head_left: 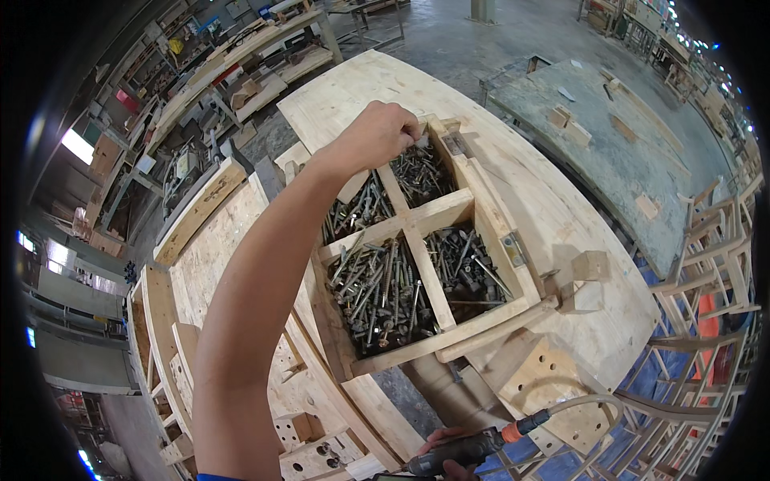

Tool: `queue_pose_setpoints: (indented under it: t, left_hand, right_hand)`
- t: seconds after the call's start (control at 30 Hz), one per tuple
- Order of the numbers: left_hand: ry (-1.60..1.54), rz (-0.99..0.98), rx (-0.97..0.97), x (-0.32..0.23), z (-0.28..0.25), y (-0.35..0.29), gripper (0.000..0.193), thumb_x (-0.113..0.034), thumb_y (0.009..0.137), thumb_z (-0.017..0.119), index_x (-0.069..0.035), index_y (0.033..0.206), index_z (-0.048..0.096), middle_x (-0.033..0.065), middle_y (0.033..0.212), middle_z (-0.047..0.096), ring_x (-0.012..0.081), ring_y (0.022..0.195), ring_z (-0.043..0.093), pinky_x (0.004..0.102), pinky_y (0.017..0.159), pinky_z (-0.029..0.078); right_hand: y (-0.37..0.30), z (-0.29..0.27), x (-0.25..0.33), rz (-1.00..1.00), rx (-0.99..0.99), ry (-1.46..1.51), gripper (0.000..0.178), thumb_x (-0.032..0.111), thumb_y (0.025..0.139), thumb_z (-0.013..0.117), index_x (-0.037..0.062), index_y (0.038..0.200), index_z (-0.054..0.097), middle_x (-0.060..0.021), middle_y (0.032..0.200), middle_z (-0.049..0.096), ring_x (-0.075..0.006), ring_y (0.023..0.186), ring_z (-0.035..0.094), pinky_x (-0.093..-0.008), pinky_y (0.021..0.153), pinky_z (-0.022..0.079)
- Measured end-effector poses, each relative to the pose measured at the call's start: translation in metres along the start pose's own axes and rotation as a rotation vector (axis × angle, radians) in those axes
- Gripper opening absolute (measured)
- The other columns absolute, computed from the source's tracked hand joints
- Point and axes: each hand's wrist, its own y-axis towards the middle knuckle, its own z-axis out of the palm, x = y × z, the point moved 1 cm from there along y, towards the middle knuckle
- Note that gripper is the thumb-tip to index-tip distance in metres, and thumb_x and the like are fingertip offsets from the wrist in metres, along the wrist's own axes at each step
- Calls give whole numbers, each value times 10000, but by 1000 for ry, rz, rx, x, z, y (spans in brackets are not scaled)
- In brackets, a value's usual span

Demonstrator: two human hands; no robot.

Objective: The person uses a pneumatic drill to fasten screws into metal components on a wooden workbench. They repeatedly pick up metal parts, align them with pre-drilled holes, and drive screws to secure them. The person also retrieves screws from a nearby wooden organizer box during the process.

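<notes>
A wooden box (401, 350), divided by crossed slats into compartments, holds long bolts and screws (381, 293). Darker short fasteners (461, 260) fill its near right compartment. My left arm stretches across the box's left side, with my left hand (378, 135) over the far end. Its fingers are curled together above the far right compartment of screws (421, 175); whatever lies between them is hidden. Low in the view, my right hand (459, 470) grips a dark power screwdriver (461, 451) with an orange collar and a hose. The lower picture edge cuts off part of that hand.
The box stands on a pale plywood board (577, 208). Wooden blocks (589, 268) and a drilled block (553, 381) lie to its right, near the curving hose (593, 398). Left is a curved wooden frame (164, 345). Beyond are a grey-green table (593, 112) and stacked chair frames (714, 264).
</notes>
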Motion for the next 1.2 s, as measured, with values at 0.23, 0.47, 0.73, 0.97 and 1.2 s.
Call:
queue_pose_setpoints:
  t: [0.23,0.47,0.73,0.97,1.2]
  left_hand:
    - [-413,-246,-84,-34,-30,-18,134,-23,786,640,20,905,681,55,823,669,113,727,601,242,693,476]
    - [-654,-253,-161,-75,-74,-67,142,-38,766,660,9,899,676,34,825,652,91,778,588,234,722,462]
    - [-713,-223,-177,-86,-89,-87,170,-18,793,646,17,957,621,42,852,630,91,772,586,223,709,462]
    - [-760,-314,-124,-69,-71,-87,137,-44,812,602,25,927,632,51,767,632,87,685,567,217,630,450]
    - [-663,-346,-119,-53,-52,-87,193,-96,768,625,11,920,675,74,777,676,122,699,627,261,665,494]
  right_hand:
    - [-7,16,10,-90,-61,70,555,49,748,548,39,1282,396,-111,1117,553,-198,1003,565,-360,856,470]
    - [-32,21,6,-154,-125,-200,421,152,823,571,27,1212,470,-97,916,633,-188,838,627,-326,711,527]
    - [-45,38,21,-198,-60,-217,387,154,838,561,44,1198,475,-91,968,609,-180,858,609,-307,738,514]
    - [-28,37,0,-269,-64,-73,574,268,754,682,9,1197,427,-140,1059,569,-269,879,654,-407,752,564]
    - [-21,38,-2,-215,-71,-16,589,266,764,700,32,1226,417,-145,1061,563,-272,911,645,-409,754,570]
